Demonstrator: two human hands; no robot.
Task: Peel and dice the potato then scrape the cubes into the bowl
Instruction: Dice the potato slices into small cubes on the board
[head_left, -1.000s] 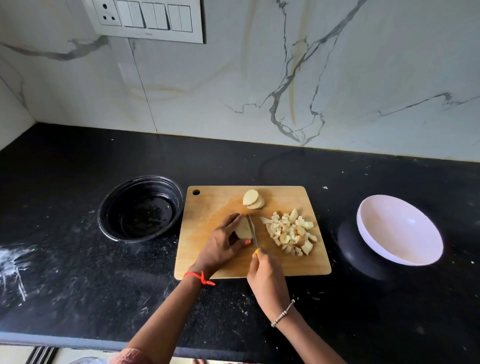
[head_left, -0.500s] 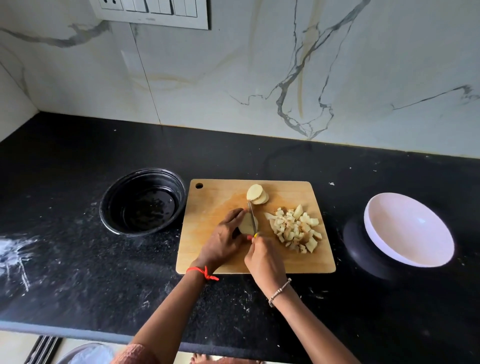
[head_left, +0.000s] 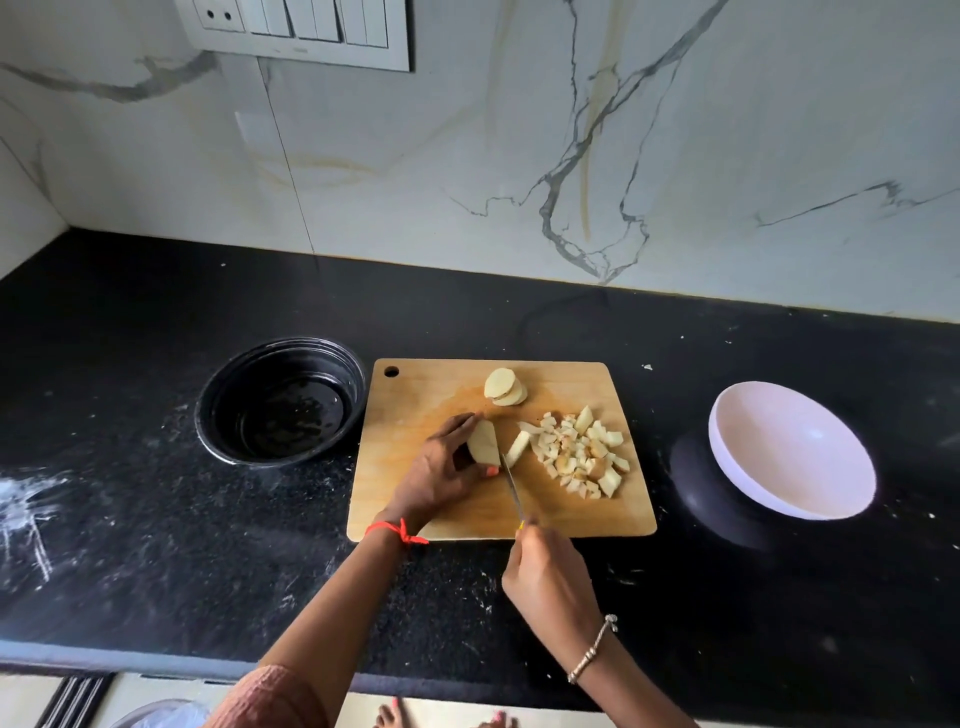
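Soft even daylight, sharp focus, wide-angle bending at the edges.

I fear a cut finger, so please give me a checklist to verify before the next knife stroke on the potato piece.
1. The left hand grips the potato piece: ok.
2. The left thumb tip is away from the knife: not ok, it lies right beside the blade.
3. The right hand grips the knife: ok.
4. The cut strip is clear of the blade: ok, it lies beside the cubes.
5. The cutting board has free space: ok.
6. The white bowl is empty for the cubes: ok.
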